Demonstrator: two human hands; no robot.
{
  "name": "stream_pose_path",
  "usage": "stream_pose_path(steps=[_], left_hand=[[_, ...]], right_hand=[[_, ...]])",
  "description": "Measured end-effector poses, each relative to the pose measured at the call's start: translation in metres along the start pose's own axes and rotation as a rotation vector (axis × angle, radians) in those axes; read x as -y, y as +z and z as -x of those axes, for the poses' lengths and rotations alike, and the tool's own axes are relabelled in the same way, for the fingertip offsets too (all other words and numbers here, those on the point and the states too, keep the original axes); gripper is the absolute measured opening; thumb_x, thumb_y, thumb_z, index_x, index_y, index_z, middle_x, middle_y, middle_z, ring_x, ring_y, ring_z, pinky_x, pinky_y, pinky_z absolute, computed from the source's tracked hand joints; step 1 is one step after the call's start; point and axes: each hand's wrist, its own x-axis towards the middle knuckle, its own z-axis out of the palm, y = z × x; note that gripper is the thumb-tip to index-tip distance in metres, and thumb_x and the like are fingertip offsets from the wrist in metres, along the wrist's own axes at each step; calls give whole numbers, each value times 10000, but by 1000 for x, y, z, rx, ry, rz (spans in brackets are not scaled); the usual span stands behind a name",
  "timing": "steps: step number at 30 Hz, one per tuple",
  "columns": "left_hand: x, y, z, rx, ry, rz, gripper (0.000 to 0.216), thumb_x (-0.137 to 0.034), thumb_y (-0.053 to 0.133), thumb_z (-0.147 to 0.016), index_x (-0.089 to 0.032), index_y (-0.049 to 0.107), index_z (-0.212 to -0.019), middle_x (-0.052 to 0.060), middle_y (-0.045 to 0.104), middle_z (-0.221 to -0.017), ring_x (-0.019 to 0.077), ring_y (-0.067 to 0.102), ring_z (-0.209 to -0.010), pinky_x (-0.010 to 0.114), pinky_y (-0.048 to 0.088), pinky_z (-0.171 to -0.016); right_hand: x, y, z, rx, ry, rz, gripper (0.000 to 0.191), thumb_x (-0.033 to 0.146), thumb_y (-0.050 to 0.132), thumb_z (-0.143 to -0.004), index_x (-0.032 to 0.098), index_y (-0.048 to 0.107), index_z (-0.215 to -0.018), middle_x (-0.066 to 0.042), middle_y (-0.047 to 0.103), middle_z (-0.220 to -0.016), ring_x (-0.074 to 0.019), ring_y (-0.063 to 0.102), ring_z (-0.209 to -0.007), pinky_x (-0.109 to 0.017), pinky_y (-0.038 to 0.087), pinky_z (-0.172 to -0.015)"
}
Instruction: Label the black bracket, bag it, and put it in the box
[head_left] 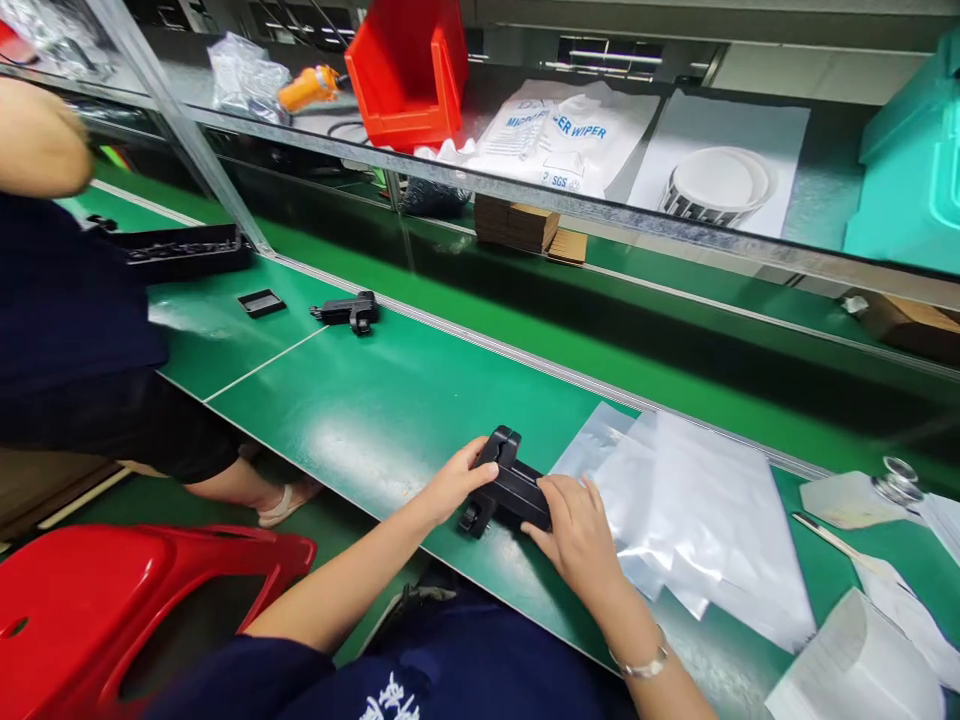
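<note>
Both hands are on it: the left hand (452, 483) grips the upper end of a black moulded plastic part (504, 484), fingers wrapped round it, while the right hand (576, 530) presses on its lower right end, fingers curled over the top. The part lies on the green counter (360, 410), near its front edge, touching the edge of a stack of clear plastic bags (697, 510) spread flat just to the right.

Further back on the counter sits a second black plastic part of the same kind (351, 312), on its own, well apart from the hands. Beside that, a small shallow black tray (261, 302); I cannot tell what it holds. Behind it is a long black tray (180, 250) with dark pieces in rows, too small to make out.

Up on the shelf, a red plastic bin (409, 70) stands open towards the camera, contents hidden. Next to it lies a white bag printed "WIPER" (559, 135) and a roll of white labels (716, 185). At the left a co-worker in dark clothes (67, 300) sits at the same counter.
</note>
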Motion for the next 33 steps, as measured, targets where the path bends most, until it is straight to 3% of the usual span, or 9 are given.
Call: stream_pose_path(steps=[2, 5, 9, 15, 20, 22, 27, 30, 33], left_hand=[[-5, 13, 9, -18, 87, 29, 685, -672, 622, -749, -147, 569, -1186, 99, 652, -1087, 272, 598, -1019, 363, 480, -882], [-13, 29, 18, 38, 208, -89, 728, -701, 622, -731, -163, 536, -1215, 85, 642, -1053, 255, 605, -954, 354, 488, -834], [-16, 41, 19, 225, 346, -306, 647, -629, 674, -692, -190, 567, -1154, 80, 662, -1046, 250, 629, -918, 365, 501, -838], [-8, 59, 15, 146, 256, -233, 682, -617, 707, -655, -174, 579, -1158, 83, 674, -1051, 264, 635, -949, 382, 499, -885], [0, 85, 6, 111, -352, 257, 626, -704, 626, -687, -147, 636, -972, 102, 699, -920, 256, 642, -893, 346, 511, -802], [2, 90, 5, 121, -464, 363, 632, -705, 678, -643, -147, 639, -938, 101, 699, -912, 259, 639, -902, 343, 507, -799], [-7, 82, 7, 176, -41, 270, 768, -709, 724, -663, -171, 580, -1192, 91, 647, -1124, 277, 566, -1101, 351, 439, -954], [-13, 78, 8, 258, 35, 207, 810, -747, 673, -695, -180, 529, -1254, 102, 611, -1170, 290, 546, -1116, 366, 430, -951], [-14, 81, 13, 309, 55, 209, 822, -757, 646, -714, -189, 489, -1288, 106, 586, -1193, 289, 535, -1121, 367, 425, -948]], right_hand=[[-5, -26, 17, -56, 215, -163, 532, 568, 552, -907, 213, 538, -1302, -158, 617, -1242, -329, 575, -1166, -551, 422, -1022], [-12, -50, 36, -63, 783, -637, 563, 678, 420, -912, 201, 636, -1118, -76, 674, -808, -214, 638, -678, -381, 543, -678], [-13, -58, 48, -58, 1172, -1222, 570, 756, 564, -777, 188, 607, -801, 83, 388, -437, -71, 276, -357, -229, 369, -405], [-10, -69, 55, -112, 1018, -921, 462, 661, 556, -854, 200, 583, -835, 29, 530, -564, -127, 501, -490, -260, 465, -498], [-11, -88, 53, -160, 294, -285, 256, 445, 517, -961, 224, 629, -1024, -78, 671, -856, -212, 629, -746, -348, 532, -667], [-11, -92, 54, -123, 215, -203, 247, 423, 499, -972, 228, 624, -1056, -74, 668, -838, -214, 622, -713, -345, 528, -640], [-17, -88, 71, -53, 621, -350, 223, 392, 441, -998, 228, 564, -1087, -18, 648, -748, -172, 620, -601, -270, 509, -528], [-19, -83, 82, -149, 583, -431, 189, 389, 528, -960, 235, 592, -1049, -78, 666, -959, -214, 669, -858, -319, 561, -717], [-14, -79, 86, -225, 629, -591, 475, 547, 583, -904, 246, 525, -1267, -124, 648, -1142, -259, 645, -1054, -378, 555, -853]])
